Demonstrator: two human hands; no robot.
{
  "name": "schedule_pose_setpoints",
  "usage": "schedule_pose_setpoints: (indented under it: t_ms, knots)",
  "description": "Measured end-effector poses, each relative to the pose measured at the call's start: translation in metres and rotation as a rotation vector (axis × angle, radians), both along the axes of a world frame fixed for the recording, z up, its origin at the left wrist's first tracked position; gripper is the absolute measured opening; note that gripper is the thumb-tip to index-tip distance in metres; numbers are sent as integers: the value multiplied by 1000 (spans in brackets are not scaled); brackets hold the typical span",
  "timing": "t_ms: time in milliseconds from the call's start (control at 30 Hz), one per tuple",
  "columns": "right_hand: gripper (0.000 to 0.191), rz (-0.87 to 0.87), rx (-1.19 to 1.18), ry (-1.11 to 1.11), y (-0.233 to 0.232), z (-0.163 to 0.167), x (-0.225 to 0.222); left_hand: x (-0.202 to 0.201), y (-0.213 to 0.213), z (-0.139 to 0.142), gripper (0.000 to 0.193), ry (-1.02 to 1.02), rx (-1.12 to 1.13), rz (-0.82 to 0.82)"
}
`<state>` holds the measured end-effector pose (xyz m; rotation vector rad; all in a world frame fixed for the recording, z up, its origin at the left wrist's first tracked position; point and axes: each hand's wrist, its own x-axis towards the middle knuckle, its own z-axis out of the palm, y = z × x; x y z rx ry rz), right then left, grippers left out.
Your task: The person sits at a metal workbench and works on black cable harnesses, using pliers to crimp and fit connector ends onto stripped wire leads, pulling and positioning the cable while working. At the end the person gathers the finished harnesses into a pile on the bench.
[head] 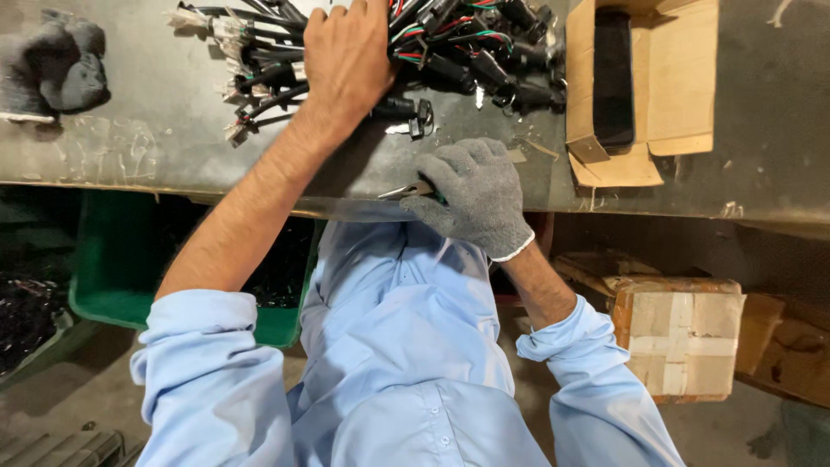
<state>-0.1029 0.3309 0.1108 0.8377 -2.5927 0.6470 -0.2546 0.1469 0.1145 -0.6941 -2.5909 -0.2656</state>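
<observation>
My bare left hand (346,60) reaches far across the dark workbench (130,147) and rests on a pile of black wire harnesses with coloured leads and white connectors (467,52); its fingertips are hidden at the frame's top edge. My right hand (474,195), in a grey knit glove, sits at the near edge of the bench, closed around a small plier-like tool (406,190) whose metal tip points left.
An open cardboard box (644,86) with a black part inside lies at the right of the bench. A grey glove (56,69) lies at the far left. Below the bench stand a green bin (121,277) and a taped cardboard package (683,333).
</observation>
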Motion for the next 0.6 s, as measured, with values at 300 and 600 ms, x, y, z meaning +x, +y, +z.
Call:
schedule_pose_setpoints:
  t_ms: [300,600]
  knots:
    - [53,-92,80,-101,-8,15,-12,32,-40,-10,50,-111,-5,-121]
    - [33,-128,44,-51,-4,3,-14,68,-91,-11,91,-160,-117,-238]
